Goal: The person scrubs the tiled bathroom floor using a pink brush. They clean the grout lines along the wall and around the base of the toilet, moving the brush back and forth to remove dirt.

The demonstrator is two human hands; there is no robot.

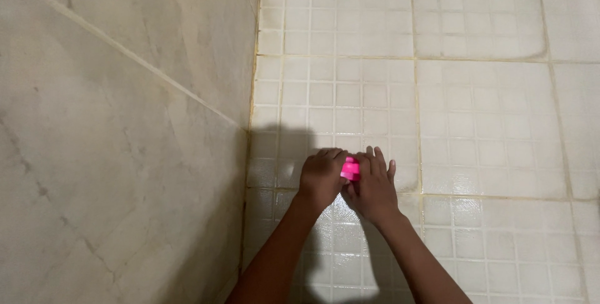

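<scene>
Since there's just the head view: both hands are pressed together low on the wet tiled floor (487,122), near the marble-look wall (125,122). The left hand (322,176) is curled shut around a small pink object (350,169), and the right hand (374,185) lies over it with fingers looser, probably for extra downward pressure.

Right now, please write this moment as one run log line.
left hand: on pink thing | right hand: on pink thing | under: wet floor tiles | left: wall
</scene>
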